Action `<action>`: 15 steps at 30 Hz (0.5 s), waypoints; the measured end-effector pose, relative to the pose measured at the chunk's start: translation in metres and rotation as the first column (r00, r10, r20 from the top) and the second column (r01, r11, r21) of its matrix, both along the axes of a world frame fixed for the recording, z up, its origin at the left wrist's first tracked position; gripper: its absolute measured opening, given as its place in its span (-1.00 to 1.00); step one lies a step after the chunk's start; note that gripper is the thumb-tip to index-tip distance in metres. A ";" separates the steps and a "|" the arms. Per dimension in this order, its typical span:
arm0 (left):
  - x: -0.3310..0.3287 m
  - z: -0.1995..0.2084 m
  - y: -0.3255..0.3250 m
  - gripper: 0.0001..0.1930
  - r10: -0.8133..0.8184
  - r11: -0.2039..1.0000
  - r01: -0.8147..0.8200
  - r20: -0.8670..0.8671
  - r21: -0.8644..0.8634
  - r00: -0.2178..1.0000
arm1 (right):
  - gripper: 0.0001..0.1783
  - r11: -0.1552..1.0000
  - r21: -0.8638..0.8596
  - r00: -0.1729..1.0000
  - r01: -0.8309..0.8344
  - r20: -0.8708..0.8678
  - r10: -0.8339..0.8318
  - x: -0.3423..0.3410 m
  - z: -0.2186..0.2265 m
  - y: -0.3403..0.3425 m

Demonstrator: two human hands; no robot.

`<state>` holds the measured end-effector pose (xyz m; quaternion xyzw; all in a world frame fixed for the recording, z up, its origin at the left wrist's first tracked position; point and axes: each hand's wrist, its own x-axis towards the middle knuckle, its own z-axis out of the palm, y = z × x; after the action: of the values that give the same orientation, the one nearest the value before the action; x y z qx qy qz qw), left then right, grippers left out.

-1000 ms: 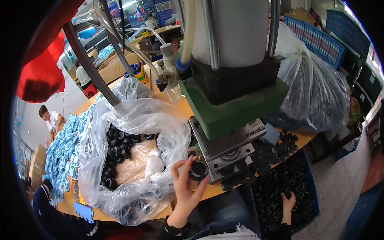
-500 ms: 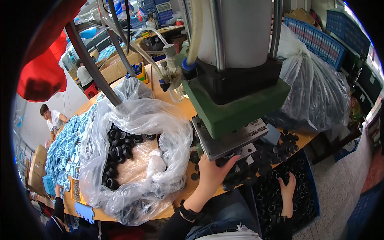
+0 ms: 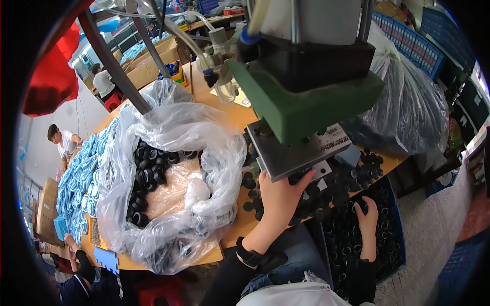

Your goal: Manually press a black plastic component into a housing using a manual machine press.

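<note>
My left hand reaches under the metal plate of a green press. Its thumb points right and its fingers curl at the plate's near edge, around something dark that the plate mostly hides. Lower right, my right hand is over a blue crate filled with black rings. Thumb and fingers bend round a black ring, partly hidden. Loose black round pieces lie on the table beside the press.
On the left, an open clear plastic bag holds black wheel-like parts. Beyond it lie heaped light-blue rings, with a co-worker behind. Another person's hand is at lower left. A full plastic bag stands right of the press.
The view has shifted slightly, so the press sits higher in it. My left hand stays at the plate's near edge. My right hand remains over the crate, its fingers a little more bent.
</note>
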<state>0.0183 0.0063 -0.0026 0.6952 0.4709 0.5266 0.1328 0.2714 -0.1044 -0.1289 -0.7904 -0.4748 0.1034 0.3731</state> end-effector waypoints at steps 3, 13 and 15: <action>0.003 -0.003 -0.002 -0.63 -0.004 0.999 0.006 -0.023 0.045 1.000 | -0.61 0.990 0.104 0.996 -0.092 0.008 0.092 -0.008 0.020 0.019; -0.073 -0.012 -0.048 -0.33 -0.179 0.983 0.178 -0.006 -0.046 0.984 | -0.53 0.917 -0.064 0.740 -0.394 0.570 0.357 0.002 -0.002 0.147; -0.104 -0.019 -0.067 -0.48 -0.079 0.997 0.079 -0.108 -0.005 0.991 | -0.56 0.897 -0.046 0.724 -0.440 0.572 0.385 0.010 -0.013 0.153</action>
<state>-0.0859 -0.0611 -0.0216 0.7407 0.4498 0.4824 0.1281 0.2819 0.0487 -0.1423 -0.6409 -0.7318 -0.0782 0.2184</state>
